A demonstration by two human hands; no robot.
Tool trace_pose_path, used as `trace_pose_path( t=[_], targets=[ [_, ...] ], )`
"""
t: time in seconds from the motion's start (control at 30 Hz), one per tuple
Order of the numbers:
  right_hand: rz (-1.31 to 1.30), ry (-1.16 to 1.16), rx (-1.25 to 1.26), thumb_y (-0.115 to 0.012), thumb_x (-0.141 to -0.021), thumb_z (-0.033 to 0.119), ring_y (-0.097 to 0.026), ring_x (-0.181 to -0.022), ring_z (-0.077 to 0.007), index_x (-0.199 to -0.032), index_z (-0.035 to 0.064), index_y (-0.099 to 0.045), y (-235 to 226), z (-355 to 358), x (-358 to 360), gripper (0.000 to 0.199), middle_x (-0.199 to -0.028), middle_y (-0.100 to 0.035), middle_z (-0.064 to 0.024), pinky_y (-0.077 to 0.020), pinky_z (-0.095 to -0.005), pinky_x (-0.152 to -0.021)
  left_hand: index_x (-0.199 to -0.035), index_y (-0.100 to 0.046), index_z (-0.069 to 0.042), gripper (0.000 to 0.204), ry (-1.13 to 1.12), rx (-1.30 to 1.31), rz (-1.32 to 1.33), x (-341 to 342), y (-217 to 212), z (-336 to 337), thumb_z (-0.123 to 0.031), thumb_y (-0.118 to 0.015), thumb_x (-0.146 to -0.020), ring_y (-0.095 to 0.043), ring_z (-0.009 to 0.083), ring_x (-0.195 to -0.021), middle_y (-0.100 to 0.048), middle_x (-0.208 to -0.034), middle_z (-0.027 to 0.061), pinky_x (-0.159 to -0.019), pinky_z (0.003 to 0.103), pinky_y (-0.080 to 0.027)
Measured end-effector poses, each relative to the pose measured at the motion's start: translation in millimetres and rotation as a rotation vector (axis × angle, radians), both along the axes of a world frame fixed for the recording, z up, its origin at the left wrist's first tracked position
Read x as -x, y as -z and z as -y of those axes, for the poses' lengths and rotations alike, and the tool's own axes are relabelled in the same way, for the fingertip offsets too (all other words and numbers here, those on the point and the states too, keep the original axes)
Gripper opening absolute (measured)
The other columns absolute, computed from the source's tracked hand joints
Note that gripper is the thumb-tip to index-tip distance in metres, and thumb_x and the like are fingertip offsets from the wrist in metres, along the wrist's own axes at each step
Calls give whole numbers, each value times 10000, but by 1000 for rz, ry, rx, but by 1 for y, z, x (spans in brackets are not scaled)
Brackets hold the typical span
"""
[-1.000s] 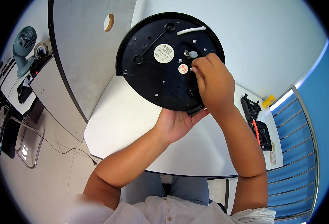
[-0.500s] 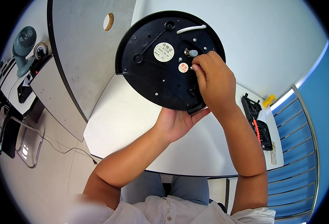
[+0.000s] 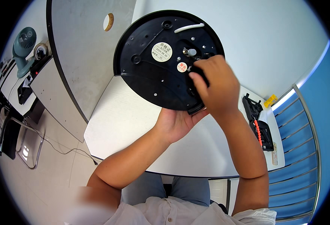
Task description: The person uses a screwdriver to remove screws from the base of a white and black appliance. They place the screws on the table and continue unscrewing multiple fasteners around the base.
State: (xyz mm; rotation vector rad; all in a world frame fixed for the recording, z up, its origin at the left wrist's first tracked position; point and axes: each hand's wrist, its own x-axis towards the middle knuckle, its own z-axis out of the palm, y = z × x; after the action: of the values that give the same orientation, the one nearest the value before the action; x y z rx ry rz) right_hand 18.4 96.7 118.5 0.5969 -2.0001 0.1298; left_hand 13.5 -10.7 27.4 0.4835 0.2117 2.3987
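A black round base [image 3: 142, 82] with a raised rim is held up above the white table, its underside facing me. It bears a large white round sticker, a smaller white and red one, a white tube [image 3: 189, 28], a metal post with a grey tip [image 3: 191, 52] and several small screws. My left hand [image 3: 176, 123] grips the base's lower edge from below, its far fingers hidden behind it. My right hand [image 3: 217, 84] is over the base's right side, thumb and forefinger apart near a small screw; its other fingers are curled and partly hidden.
The white table [image 3: 120, 123] lies beneath. At its right stand an open black tool case [image 3: 253, 107] with an orange-red tool [image 3: 257, 133], a yellow object [image 3: 270, 100] and a metal railing [image 3: 311, 123]. A grey panel [image 3: 86, 48] rises at left, beyond it a green fan [image 3: 24, 45].
My right thumb and forefinger have parted from a pinch near the small screw, and the hand has turned slightly downward. The base has shifted a little to the left.
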Motion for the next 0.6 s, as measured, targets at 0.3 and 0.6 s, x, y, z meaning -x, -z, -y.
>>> trace_pose_path(
  t=[0.3,0.6],
  targets=[
    [720,-157,816,-612,-864,143,-525,-638,-97,-1165,-3,-561,29,-47,-22,339,-725,-608,-39,-429,-240,-614,-1338,-460,-132,564,77,185,-38,2,-2,-4,-530,-420,-940,-518,251,-1206,-522,-1317,55,-1003,409,-428],
    [627,-29,885,-530,-857,57,-498,-566,-95,-1063,-1,-602,14,-39,2,226,-631,-572,-37,-420,-252,-577,-1242,-537,-111,458,-234,720,-121,6,15,33,-441,-527,-924,-588,215,-1058,-572,-1215,48,-864,409,-512]
  ],
)
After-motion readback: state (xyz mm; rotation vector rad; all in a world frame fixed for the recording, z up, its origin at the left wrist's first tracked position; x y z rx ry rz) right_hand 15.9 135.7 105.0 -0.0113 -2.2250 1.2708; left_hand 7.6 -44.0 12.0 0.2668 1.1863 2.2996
